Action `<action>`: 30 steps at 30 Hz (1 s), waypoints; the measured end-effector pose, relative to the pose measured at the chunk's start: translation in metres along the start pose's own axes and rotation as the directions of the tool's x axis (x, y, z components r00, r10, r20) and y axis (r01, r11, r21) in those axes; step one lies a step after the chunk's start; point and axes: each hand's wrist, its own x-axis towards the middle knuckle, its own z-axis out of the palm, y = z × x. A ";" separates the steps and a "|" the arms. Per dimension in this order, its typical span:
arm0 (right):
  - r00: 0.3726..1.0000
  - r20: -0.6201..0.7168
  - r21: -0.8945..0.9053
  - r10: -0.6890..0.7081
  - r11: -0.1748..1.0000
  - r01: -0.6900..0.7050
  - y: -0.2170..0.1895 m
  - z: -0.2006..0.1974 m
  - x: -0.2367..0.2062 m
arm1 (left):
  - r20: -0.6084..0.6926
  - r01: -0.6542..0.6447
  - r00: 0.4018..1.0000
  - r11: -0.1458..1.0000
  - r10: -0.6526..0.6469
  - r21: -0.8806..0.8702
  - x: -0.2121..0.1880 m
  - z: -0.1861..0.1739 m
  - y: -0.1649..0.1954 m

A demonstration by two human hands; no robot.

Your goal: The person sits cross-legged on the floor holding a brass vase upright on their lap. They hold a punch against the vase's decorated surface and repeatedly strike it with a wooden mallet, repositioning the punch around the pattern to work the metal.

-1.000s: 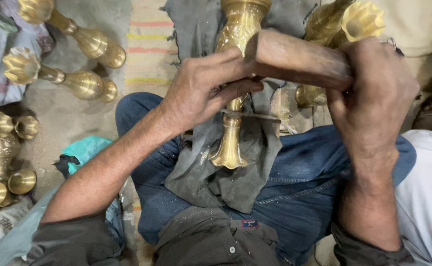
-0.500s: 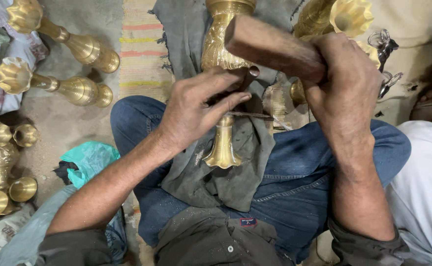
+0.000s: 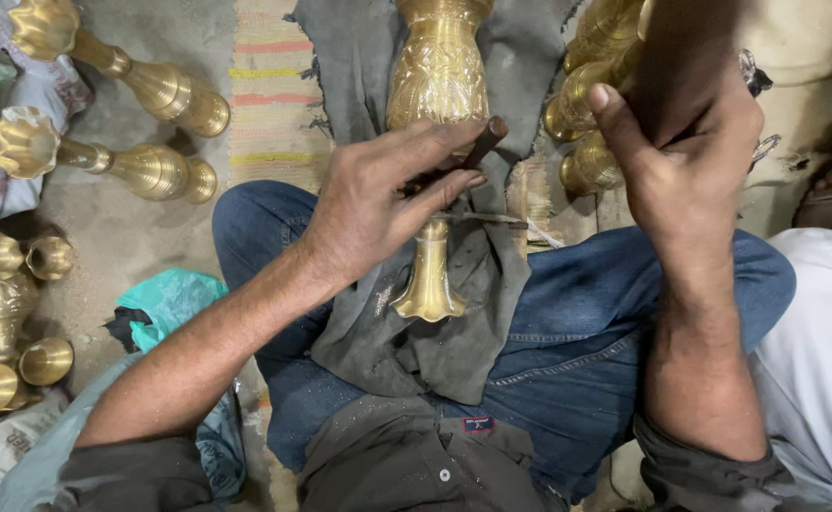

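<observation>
Left hand pinches a dark slender metal punch between its fingers against the engraved golden brass vase, which lies on grey cloth across the lap at 12 o'clock. Right hand, fingers closed, grips a brown wooden mallet raised at 2 o'clock.

The tall engraved brass vase across the lap gleams golden, its belly rough with chased pattern, its flared foot smooth. Under it lies a matt, worn grey cloth. The dark wooden mallet looks dull and smooth. The plain polished brass vases on the floor shine glossy.
</observation>
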 end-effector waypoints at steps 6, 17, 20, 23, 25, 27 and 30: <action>0.990 0.045 -0.251 -0.132 0.958 0.140 -0.003 0.007 0.003 | -0.015 -0.049 0.999 0.998 0.049 0.026 0.001 0.001 -0.002; 0.974 0.092 -0.318 -0.208 0.921 0.227 -0.028 0.006 0.012 | -0.019 -0.049 0.999 0.999 0.049 0.019 0.003 -0.002 -0.001; 0.988 0.011 -0.218 -0.157 0.963 0.155 -0.017 0.010 0.009 | -0.005 -0.041 0.999 0.999 0.041 0.034 0.004 -0.002 -0.001; 0.987 0.102 -0.188 -0.122 0.972 0.140 -0.007 0.008 0.004 | 0.006 -0.013 1.000 1.000 0.013 0.012 0.003 -0.002 0.000; 0.971 0.107 -0.262 -0.213 0.936 0.235 -0.003 0.008 0.001 | 0.024 0.020 0.999 1.000 -0.020 0.019 0.004 -0.001 0.000; 0.933 -0.019 -0.291 -0.359 0.895 0.338 -0.001 0.012 0.002 | 0.024 0.017 1.000 1.000 -0.017 0.008 0.005 -0.002 0.000; 0.992 0.078 -0.033 -0.100 0.994 0.103 -0.004 0.015 0.001 | 0.020 -0.016 1.000 0.999 0.016 0.030 0.006 -0.003 0.001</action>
